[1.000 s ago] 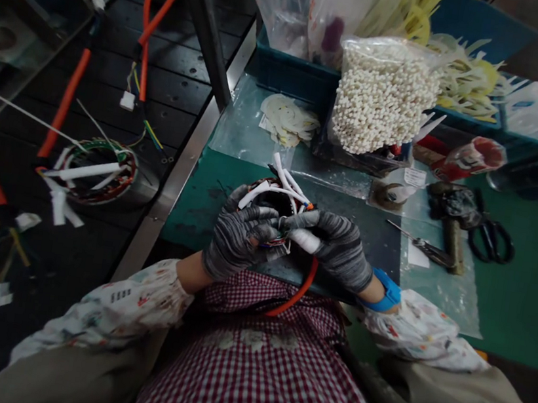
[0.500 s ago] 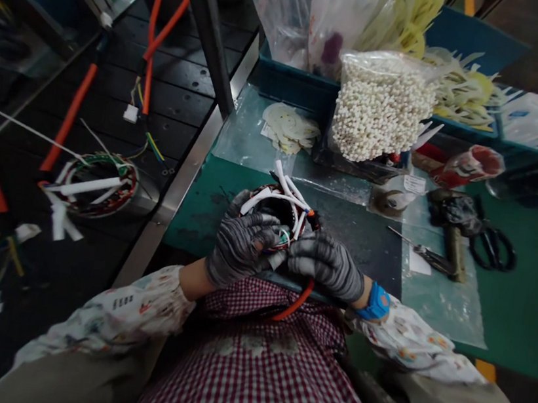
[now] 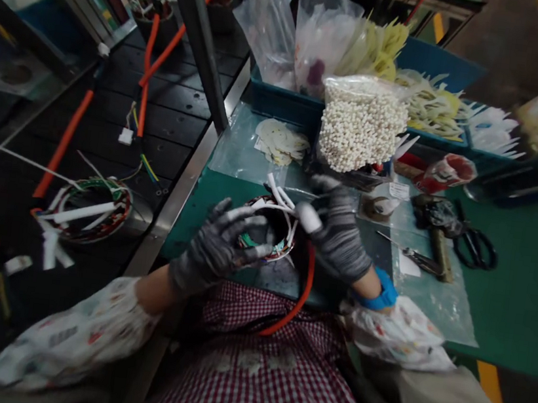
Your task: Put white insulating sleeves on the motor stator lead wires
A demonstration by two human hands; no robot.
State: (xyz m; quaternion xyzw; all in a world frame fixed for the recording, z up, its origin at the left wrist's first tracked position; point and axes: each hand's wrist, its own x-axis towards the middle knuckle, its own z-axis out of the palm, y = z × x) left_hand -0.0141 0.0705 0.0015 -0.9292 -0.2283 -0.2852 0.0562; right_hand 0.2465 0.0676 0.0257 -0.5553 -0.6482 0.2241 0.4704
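Observation:
A motor stator [image 3: 291, 251], a wound ring with white sleeves and green and red-brown windings, lies on the green bench in front of me. My left hand [image 3: 217, 241], in a grey striped glove, is at its left rim with fingers spread. On the right, my gloved right hand [image 3: 339, 230] is raised beside the white sleeves [image 3: 280, 193], thumb and fingers apart and nothing seen in them. Whether either hand touches the ring is hard to tell. An orange cable [image 3: 305, 285] curves from the ring's right side down towards my apron.
Another stator [image 3: 124, 209] with an orange cable [image 3: 67, 135] sits on the dark slatted surface at left. A bag of white beads [image 3: 362, 128] stands behind my right hand. Scissors [image 3: 476, 245], a hammer-like tool [image 3: 441, 250] and a thin pointed tool [image 3: 415, 257] lie at right.
Both hands have come away from their close grip on the stator. My left hand has moved left and spread; my right has risen. The view has shifted slightly.

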